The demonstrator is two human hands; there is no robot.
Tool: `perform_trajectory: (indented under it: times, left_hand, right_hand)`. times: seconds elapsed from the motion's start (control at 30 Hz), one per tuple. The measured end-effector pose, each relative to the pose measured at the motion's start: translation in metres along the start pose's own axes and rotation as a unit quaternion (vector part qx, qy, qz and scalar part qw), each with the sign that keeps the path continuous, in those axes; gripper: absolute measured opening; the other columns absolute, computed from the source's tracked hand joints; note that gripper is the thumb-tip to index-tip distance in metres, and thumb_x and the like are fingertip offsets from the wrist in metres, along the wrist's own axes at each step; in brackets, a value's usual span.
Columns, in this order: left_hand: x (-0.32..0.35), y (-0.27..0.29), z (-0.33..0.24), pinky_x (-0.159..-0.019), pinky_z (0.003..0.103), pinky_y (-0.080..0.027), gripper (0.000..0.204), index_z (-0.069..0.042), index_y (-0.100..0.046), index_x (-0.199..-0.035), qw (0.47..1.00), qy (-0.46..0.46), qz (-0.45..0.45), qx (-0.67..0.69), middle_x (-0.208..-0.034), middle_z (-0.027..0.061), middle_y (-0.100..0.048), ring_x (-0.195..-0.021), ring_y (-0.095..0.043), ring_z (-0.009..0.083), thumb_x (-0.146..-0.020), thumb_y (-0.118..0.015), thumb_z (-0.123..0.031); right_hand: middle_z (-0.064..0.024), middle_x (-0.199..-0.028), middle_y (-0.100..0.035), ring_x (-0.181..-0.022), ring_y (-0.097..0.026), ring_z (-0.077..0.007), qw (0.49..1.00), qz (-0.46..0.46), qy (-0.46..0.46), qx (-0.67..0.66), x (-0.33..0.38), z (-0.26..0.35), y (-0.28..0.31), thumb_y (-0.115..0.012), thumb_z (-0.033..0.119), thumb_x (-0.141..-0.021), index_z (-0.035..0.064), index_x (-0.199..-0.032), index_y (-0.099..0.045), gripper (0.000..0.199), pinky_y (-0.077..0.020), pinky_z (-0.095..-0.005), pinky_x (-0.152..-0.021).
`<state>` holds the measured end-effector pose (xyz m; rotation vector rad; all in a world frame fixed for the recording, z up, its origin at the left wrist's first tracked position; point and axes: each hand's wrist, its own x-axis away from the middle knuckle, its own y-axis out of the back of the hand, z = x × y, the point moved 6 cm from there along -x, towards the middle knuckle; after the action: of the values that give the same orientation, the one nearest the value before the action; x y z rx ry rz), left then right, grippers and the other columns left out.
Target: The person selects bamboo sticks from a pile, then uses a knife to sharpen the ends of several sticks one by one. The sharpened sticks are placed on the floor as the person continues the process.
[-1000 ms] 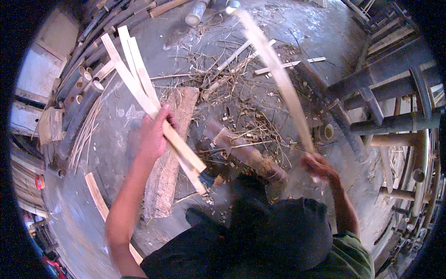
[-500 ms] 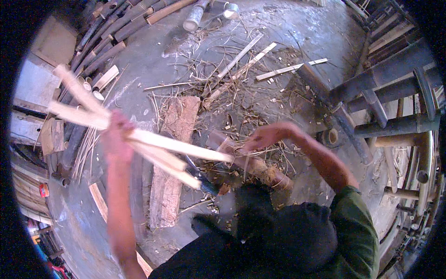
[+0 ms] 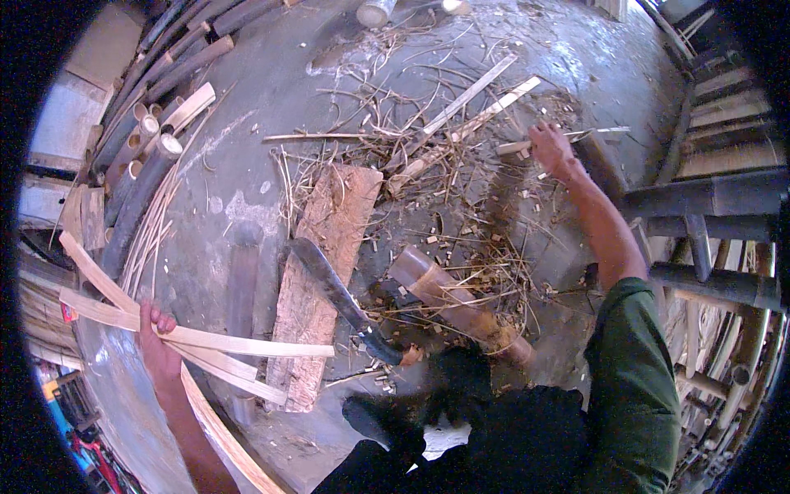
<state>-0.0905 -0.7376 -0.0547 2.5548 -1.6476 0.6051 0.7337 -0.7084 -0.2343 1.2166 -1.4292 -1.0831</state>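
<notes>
My left hand [image 3: 158, 346] is closed around several pale bamboo strips [image 3: 255, 342], which fan out at both ends over the left side of the floor. My right arm stretches forward, and my right hand [image 3: 553, 152] has its fingers bent over another bamboo strip [image 3: 512, 148] lying among the scraps at the far right. A machete [image 3: 325, 276] rests with its blade across a rough wooden plank [image 3: 337, 222], its handle towards me. Beside it, a bamboo length [image 3: 448, 296] lies on the floor in front of me.
Thin shavings [image 3: 403, 107] and small cut bits cover the middle floor. Bamboo poles [image 3: 152, 177] are piled at the far left, with thin sticks [image 3: 152, 247] beside them. On the right stands a bamboo rack [image 3: 708, 198]. A long split piece [image 3: 218, 424] lies by my left forearm.
My right hand has reached forward and right, from near the bamboo length to the strip on the floor. My left hand has lowered the bundle to the left. The view has shifted.
</notes>
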Motion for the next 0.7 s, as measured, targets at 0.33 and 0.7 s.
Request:
perform_trajectory:
  times: [0.33, 0.7]
  left_hand:
    - [-0.012, 0.056, 0.020, -0.050, 0.021, -0.035, 0.015, -0.012, -0.050, -0.087, 0.998, 0.022, -0.055, 0.001, -0.068, -0.0046, -0.039, -0.055, -0.036, 0.0053, -0.095, -0.061, -0.019]
    - [0.002, 0.047, 0.025, -0.053, 0.022, -0.035, 0.017, -0.011, -0.051, -0.097, 0.997, 0.033, -0.060, -0.046, -0.071, -0.0044, -0.040, -0.058, -0.038, 0.0057, -0.093, -0.064, -0.021]
  right_hand:
    - [-0.0145, -0.120, -0.055, -0.116, -0.053, -0.0342, 0.999, 0.012, -0.005, -0.038, -0.068, 0.016, 0.026, -0.049, 0.019, -0.091, 0.0253, -0.134, -0.049, 0.044, -0.0411, -0.0499, -0.097]
    - [-0.0113, -0.112, -0.052, -0.112, -0.053, -0.0311, 0.991, -0.090, 0.077, 0.059, -0.063, 0.006, 0.028, -0.059, 0.015, -0.084, 0.0150, -0.121, -0.055, 0.037, -0.0459, -0.0449, -0.091]
